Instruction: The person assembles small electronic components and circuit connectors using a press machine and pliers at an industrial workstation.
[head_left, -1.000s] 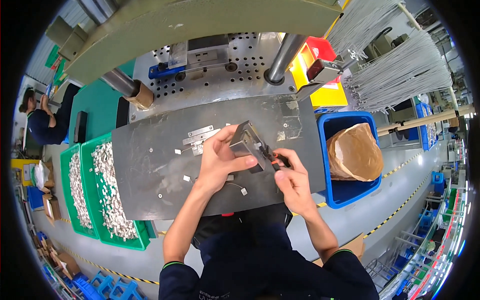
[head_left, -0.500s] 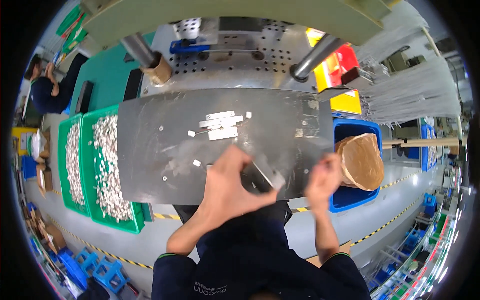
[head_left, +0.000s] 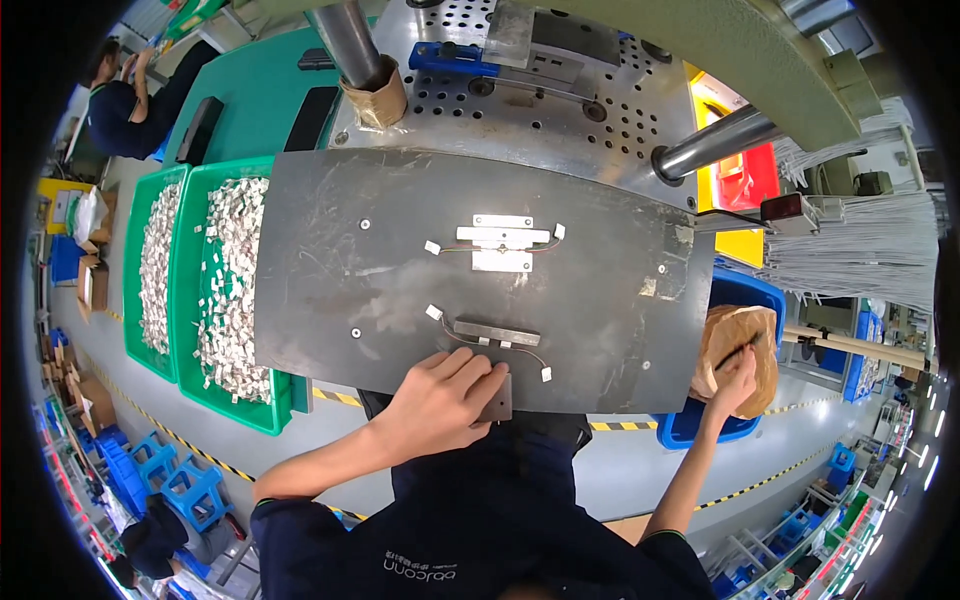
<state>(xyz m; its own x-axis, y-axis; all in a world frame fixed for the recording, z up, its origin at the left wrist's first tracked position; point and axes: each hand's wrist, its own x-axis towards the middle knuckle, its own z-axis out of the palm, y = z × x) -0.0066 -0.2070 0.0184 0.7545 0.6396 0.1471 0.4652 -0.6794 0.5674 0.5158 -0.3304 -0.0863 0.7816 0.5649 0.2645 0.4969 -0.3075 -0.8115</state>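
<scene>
Near the front edge of the dark metal work plate (head_left: 400,280), my left hand (head_left: 440,398) is closed on a small flat grey metal piece (head_left: 503,400), partly hidden by the fingers. Just beyond it lies a grey metal bar (head_left: 497,331) with thin wires and white plugs at their ends. Farther back sits a group of silver metal strips (head_left: 502,258), also with wires and white plugs. Off to the right, my right hand (head_left: 738,382) is over a brown paper bag (head_left: 765,385), fingers pinched by a thin dark shape I cannot make out.
Green bins (head_left: 181,365) of small white parts stand at the left. The paper bag sits in a blue bin (head_left: 680,430) at the right. Beyond the plate are a perforated metal bed (head_left: 540,135) and steel posts (head_left: 715,143). Another person (head_left: 125,105) sits far left.
My right hand has moved right, from the plate's edge to over the paper bag. My left hand has lowered to the front edge. The wired bar now shows on the plate; the view has shifted.
</scene>
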